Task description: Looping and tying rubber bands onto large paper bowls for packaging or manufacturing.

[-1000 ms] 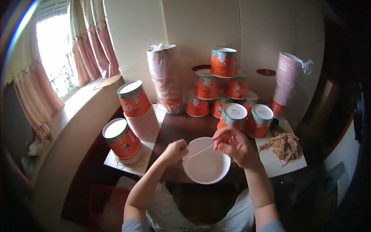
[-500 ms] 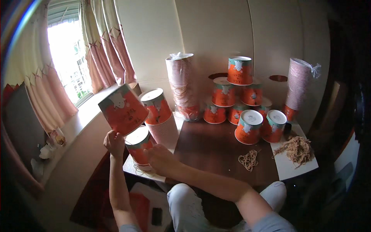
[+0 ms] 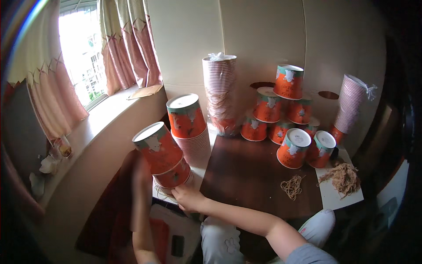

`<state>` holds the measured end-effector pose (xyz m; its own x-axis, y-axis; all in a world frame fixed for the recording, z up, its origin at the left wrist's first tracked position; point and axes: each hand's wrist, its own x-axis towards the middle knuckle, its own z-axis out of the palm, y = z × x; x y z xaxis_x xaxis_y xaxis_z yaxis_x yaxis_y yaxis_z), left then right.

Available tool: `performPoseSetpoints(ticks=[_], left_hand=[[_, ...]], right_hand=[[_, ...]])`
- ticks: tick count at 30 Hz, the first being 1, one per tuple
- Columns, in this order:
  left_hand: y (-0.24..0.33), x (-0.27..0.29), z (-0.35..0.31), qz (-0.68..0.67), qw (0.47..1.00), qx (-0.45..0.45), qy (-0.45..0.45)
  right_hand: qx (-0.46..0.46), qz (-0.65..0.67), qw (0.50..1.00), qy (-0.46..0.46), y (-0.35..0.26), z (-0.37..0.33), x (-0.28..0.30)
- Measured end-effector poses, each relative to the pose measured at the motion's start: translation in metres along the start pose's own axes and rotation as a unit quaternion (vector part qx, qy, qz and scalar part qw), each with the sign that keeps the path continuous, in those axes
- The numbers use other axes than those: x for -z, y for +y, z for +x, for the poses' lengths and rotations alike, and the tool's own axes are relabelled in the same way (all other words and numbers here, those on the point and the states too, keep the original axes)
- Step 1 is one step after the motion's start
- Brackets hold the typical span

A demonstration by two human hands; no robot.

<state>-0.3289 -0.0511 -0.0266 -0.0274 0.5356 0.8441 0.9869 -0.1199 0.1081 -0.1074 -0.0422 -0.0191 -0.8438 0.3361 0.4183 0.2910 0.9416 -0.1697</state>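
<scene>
An orange-and-green paper bucket [image 3: 159, 147] sits upside down and tilted over a lower paper bucket [image 3: 176, 175] at the table's left front corner. My left hand [image 3: 140, 176] is smeared by motion beside the upper bucket's left side, so its fingers are not readable. At the foot of this short stack, my right hand [image 3: 189, 198] is closed with its fingertips against the lowest rim. What it pinches, if anything, is hidden. Beige string [image 3: 161, 193] hangs loosely around the stack's base.
Behind stands a taller bucket stack [image 3: 193, 147]. Wrapped bucket stacks [image 3: 219, 94] [image 3: 350, 103] rise at the back and right. A pyramid of upturned buckets [image 3: 267, 104] stands on the brown table [image 3: 246, 176], with a small string coil [image 3: 292, 187] and a larger string heap [image 3: 343, 180] nearer me.
The tilted bucket has come down from the air onto the lower bucket. My left hand has moved down the stack's left side; my right hand has dropped to the lowest rim. The view has shifted slightly.
</scene>
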Motion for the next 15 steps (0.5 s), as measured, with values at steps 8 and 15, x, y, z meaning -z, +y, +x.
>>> performPoseSetpoints(ticks=[8, 15], left_hand=[[0.027, 0.005, -0.025, 0.044, 0.999, 0.002, -0.012], [0.105, 0.043, 0.031, 0.030, 0.994, -0.040, 0.099]], right_hand=[[0.021, 0.081, 0.982, -0.168, -0.009, -0.036, 0.008], [0.051, 0.150, 0.986, -0.057, 0.011, -0.154, 0.116]])
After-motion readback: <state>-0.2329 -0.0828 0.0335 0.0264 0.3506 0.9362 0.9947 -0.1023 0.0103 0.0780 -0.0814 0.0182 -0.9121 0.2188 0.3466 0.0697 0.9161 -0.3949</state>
